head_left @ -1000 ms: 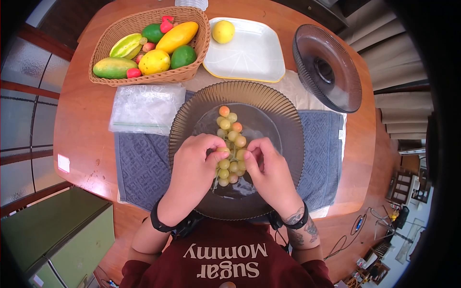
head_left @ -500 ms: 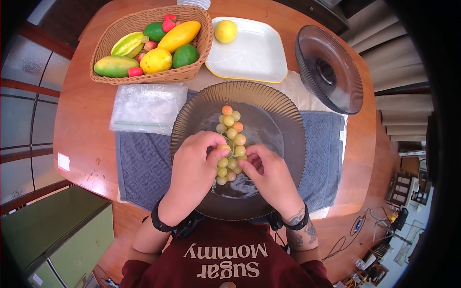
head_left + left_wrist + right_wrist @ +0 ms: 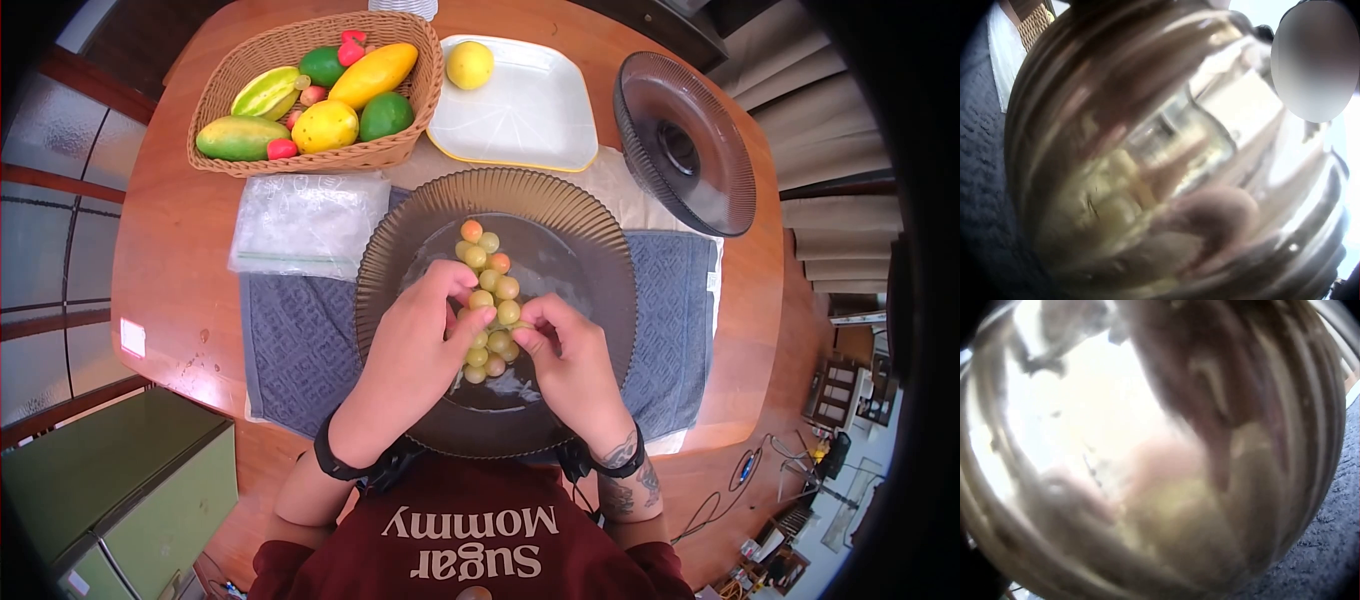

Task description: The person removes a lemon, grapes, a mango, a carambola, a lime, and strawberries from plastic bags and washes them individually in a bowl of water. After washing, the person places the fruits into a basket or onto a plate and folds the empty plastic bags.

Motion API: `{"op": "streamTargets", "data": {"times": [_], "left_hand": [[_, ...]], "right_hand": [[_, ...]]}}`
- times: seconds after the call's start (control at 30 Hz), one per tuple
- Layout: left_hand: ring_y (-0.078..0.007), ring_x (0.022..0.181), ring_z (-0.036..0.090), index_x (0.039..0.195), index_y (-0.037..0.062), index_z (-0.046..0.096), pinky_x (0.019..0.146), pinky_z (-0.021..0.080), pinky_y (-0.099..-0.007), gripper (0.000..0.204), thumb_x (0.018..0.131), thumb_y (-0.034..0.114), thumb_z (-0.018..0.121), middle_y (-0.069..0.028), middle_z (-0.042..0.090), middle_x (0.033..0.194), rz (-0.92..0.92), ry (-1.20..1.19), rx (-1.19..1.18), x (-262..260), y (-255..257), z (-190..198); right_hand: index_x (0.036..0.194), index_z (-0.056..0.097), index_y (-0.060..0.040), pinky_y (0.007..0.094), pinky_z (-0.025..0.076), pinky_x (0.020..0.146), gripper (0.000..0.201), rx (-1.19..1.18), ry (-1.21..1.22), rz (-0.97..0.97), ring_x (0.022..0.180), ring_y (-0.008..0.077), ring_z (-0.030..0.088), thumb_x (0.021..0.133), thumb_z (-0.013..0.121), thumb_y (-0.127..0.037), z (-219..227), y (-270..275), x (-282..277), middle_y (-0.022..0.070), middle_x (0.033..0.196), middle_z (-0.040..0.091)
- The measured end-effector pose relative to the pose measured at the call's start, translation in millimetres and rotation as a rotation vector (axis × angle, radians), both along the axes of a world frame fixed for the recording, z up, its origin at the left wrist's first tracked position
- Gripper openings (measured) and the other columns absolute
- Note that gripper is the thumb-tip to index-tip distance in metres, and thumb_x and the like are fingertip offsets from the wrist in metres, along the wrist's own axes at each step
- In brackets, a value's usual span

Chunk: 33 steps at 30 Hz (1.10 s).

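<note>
A bunch of green grapes, a few tinged orange, lies in a ribbed, smoky glass bowl. From the left side my left hand holds the middle of the bunch, thumb and curled fingers on the grapes. My right hand pinches a grape at the right edge between thumb and index finger. In the left wrist view the glass wall blurs the grapes behind it. Through the glass in the right wrist view, hands and grapes show only as blurred shapes.
A wicker basket of mixed fruit stands at the back left, beside a white tray with a yellow fruit. Dark glassware sits back right. A plastic bag and a blue towel lie by the bowl.
The lower part of the bunch has shifted slightly right. My left hand has moved right and a little up along it; my right hand has moved slightly right and up.
</note>
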State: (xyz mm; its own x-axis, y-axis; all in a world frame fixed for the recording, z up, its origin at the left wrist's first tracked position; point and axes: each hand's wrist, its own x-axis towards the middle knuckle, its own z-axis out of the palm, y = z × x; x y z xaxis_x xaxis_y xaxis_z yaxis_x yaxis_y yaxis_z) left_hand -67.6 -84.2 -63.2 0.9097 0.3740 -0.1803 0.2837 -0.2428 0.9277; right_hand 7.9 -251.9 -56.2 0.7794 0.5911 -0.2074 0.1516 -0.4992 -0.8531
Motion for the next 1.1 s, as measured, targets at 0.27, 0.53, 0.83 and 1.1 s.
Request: {"op": "streamTargets", "data": {"times": [0.27,0.53,0.83,1.1], "left_hand": [[-0.0253,0.087,0.057,0.101,0.0048,0.056,0.075,0.048,-0.035,0.028,0.085,0.018,0.075,-0.0079,0.057,0.091,-0.171,-0.076,0.325,-5.2,4.3,-7.8],[-0.0291,0.094,0.056,0.101,0.006,0.058,0.081,0.046,-0.0397,0.028,0.082,0.02,0.075,-0.0088,0.058,0.097,-0.208,-0.039,0.368,-4.7,-2.0,-2.7],[-0.0305,0.088,0.06,0.099,0.0068,0.059,0.076,0.049,-0.0402,0.024,0.082,0.016,0.073,-0.0076,0.062,0.092,-0.235,-0.058,0.449,-4.4,-2.9,-0.8],[-0.0314,0.085,0.061,0.099,0.0045,0.057,0.075,0.049,-0.0413,0.021,0.083,0.006,0.07,-0.0107,0.062,0.091,-0.189,-0.084,0.392,-5.4,-2.5,-6.9]], "right_hand": [[0.095,0.057,-0.0001,0.0332,0.05,0.064,0.007,-0.027,0.021,-0.065,0.066,0.0254,0.062,0.091,0.063,-0.002,2.6,0.8,0.5,0.016,0.077,0.062],[0.095,0.058,-0.0001,0.0319,0.051,0.063,0.008,-0.028,0.054,-0.089,0.065,0.0204,0.063,0.093,0.064,-0.006,5.9,2.4,1.0,0.014,0.074,0.064],[0.096,0.059,0.0,0.0291,0.053,0.064,0.013,0.027,0.068,-0.061,0.068,0.0158,0.065,0.094,0.066,-0.011,7.7,4.4,-0.5,0.01,0.076,0.066],[0.096,0.058,-0.0006,0.027,0.052,0.064,0.015,0.06,0.039,-0.048,0.069,0.0141,0.064,0.094,0.068,-0.012,6.3,3.7,-0.2,0.0076,0.077,0.066]]}}
